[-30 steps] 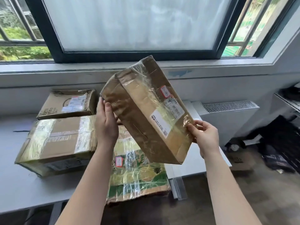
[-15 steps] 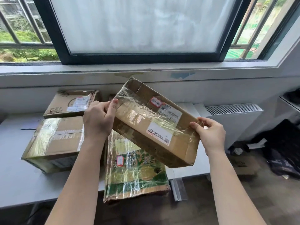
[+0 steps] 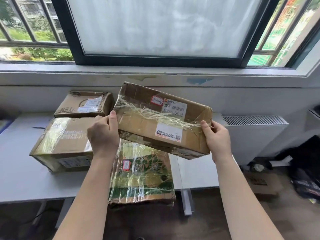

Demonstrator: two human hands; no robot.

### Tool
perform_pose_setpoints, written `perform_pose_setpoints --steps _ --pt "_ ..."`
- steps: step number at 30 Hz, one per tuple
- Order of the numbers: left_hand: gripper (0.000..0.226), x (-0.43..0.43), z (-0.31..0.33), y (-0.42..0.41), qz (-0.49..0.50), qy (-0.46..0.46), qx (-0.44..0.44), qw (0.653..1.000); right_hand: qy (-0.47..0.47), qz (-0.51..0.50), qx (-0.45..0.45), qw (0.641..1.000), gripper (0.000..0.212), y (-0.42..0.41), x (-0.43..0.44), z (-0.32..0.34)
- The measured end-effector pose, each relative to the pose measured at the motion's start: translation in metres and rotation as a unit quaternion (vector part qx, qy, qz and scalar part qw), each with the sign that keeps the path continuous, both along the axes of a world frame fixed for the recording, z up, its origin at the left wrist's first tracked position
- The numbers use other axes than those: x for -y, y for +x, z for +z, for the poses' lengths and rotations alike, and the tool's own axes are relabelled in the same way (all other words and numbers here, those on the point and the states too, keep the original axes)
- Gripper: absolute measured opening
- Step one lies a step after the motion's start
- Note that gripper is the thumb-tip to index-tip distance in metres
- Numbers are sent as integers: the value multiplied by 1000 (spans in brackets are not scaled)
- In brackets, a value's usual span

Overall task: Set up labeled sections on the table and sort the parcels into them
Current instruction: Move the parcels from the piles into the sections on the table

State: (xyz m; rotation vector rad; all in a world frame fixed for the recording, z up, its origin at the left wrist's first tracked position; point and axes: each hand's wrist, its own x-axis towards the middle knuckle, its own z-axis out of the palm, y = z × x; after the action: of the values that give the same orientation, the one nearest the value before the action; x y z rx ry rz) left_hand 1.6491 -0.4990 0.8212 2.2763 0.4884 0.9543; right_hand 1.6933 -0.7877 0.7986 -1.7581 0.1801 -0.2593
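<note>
I hold a taped brown cardboard parcel (image 3: 155, 122) in the air above the table, its labelled top face turned toward me. My left hand (image 3: 103, 134) grips its left end and my right hand (image 3: 216, 135) grips its right end. Below it lies a green printed parcel (image 3: 142, 177) wrapped in clear tape, overhanging the front edge of the white table (image 3: 26, 179). Left of that sits a larger taped brown box (image 3: 64, 142). Behind it, against the wall, lies a flatter brown box (image 3: 84, 104).
A white radiator (image 3: 254, 135) stands right of the table. Dark bags (image 3: 304, 170) and a small cardboard box (image 3: 261, 184) lie on the floor at the right. The window sill (image 3: 155, 73) runs behind the table.
The held parcel has tipped from steeply upright to nearly level, with its labelled face now toward me. Both hands have kept their hold and come lower.
</note>
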Motion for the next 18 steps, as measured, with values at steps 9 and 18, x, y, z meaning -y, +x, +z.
perform_pose_setpoints --steps 9,18 --pt "49 -24 -14 6 10 33 -34 999 -62 -27 22 997 25 26 -25 -6" --pt "35 -67 -14 59 3 64 -37 997 -122 -60 67 988 34 74 -72 6"
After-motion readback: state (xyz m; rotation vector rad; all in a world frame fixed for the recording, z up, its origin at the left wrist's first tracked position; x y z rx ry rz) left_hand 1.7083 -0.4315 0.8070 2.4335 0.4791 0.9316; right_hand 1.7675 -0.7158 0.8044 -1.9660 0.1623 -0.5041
